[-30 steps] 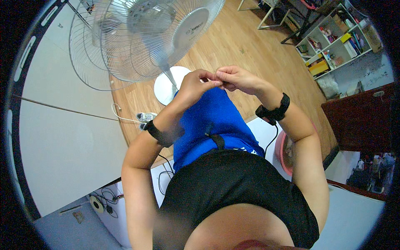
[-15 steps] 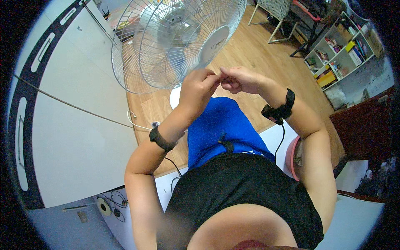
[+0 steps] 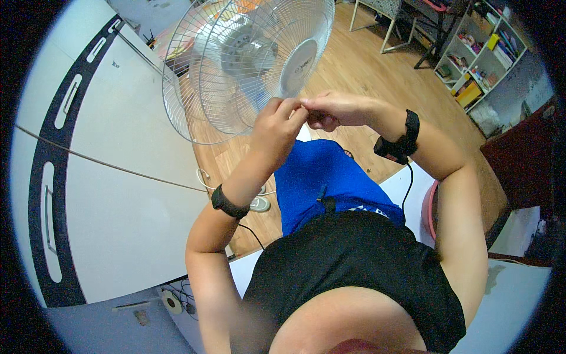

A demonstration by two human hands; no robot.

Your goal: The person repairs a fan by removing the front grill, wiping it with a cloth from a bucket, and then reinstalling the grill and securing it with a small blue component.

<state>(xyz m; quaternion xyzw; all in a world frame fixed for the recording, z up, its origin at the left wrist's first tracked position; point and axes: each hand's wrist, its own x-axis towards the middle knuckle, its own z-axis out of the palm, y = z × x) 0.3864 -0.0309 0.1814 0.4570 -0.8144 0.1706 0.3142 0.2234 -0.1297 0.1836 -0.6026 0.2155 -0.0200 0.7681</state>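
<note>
Nearest, on this side of the fan (image 3: 250, 56), lie a black top (image 3: 354, 265) and blue shorts (image 3: 333, 177); to the fan's right on the near side, a pink tub (image 3: 434, 206) shows less of itself than half a second ago. Below the fan's guard, a grey shoe (image 3: 259, 204) shows more plainly than it did then, beside the left forearm with its black wristband (image 3: 230, 202).

Both forearms reach toward the fan, elbows out, converging just below its hub. As a second ago, the hands meet at the fingertips. The left hand (image 3: 277, 125) is back upward, fingers bent and drawn to a pinch; the right hand (image 3: 335, 112) has its fingers curled under and its thumb laid forward. Whether anything small is held between them I cannot tell, since the fingers cover the spot. The left hand overlaps the fan's guard in view, contact being unclear; a second ago the fan's white base stood plainly visible left of the hands, and now it is mostly hidden. Well beyond the fan, to its right, stands a white shelf (image 3: 482, 52)
</note>
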